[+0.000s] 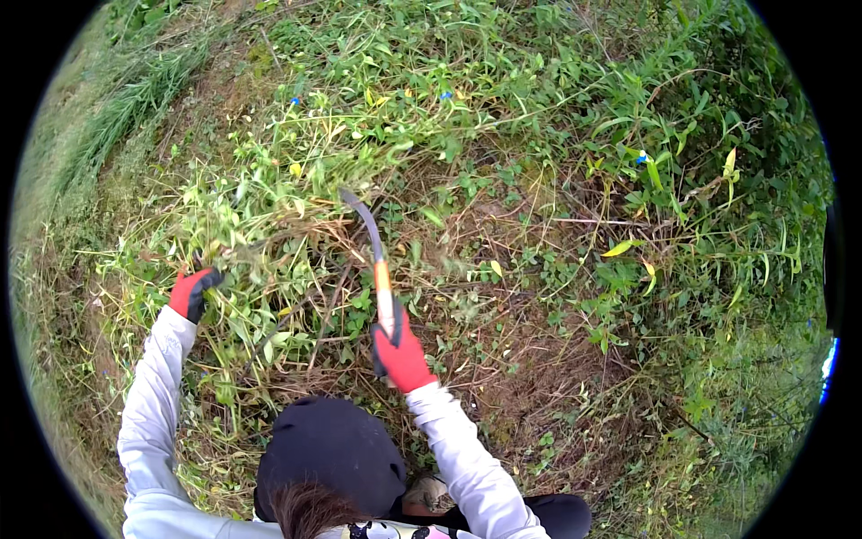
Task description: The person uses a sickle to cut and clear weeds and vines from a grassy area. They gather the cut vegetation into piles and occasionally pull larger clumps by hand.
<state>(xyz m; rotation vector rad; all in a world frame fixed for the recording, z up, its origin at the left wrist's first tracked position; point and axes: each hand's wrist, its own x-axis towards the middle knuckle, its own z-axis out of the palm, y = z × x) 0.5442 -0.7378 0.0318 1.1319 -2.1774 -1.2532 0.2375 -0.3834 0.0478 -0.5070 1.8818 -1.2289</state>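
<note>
My right hand (pixel 404 357), in a red and black glove, is wrapped round the handle of a sickle (pixel 366 218). The sickle's handle is pale and orange, and its curved dark blade points away from me, the tip bending left beside dry stems. To the left, my left hand (pixel 190 295) wears a matching glove and is closed on a clump of leafy green weeds (pixel 229 247). Leaves partly hide its fingertips. Cut or flattened stalks (pixel 328 232) lie between the two hands.
Green weeds with a few small blue flowers (pixel 445 95) cover the far ground. Brown soil with dry straw (pixel 548 368) shows at the right. Denser bushes (pixel 763 108) stand at the far right. My knee in dark cloth (pixel 332 454) is close below the hands.
</note>
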